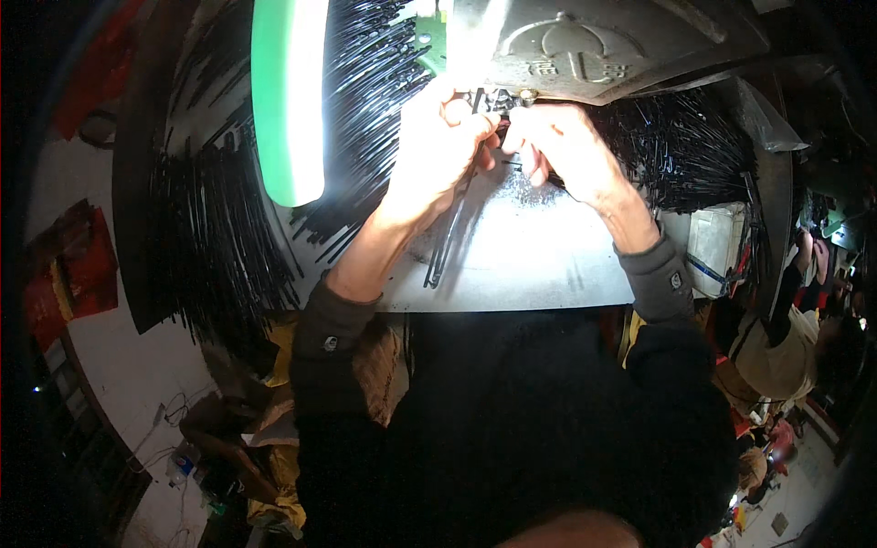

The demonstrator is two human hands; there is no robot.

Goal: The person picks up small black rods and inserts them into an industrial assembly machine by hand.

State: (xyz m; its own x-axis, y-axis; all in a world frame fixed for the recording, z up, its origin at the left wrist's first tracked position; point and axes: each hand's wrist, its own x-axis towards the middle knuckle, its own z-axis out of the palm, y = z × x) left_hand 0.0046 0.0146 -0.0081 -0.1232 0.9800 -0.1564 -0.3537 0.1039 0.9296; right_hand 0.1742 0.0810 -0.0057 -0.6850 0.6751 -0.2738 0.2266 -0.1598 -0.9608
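My left hand (443, 132) is closed at the front of a grey metal machine (585, 55), its fingers wrapped round a few thin black rods (445, 239). The rods trail from that hand down toward the near edge of the table. Close by on the right, my right hand (562, 146) is bent with its fingertips pinched; whatever lies between them is too small or hidden to tell. Both sets of fingertips meet at a small metal fixture (498, 99) under the machine's cover. Dark specks and a few bits lie on the bright tabletop (530, 265) below.
Left of my hands is a bright green-edged lamp (279, 110). Dense piles of black rods (365, 110) lie around it, and another heap (681, 151) is on the right. A pale box (717, 239) stands by the right edge. Another person (781, 352) sits far right.
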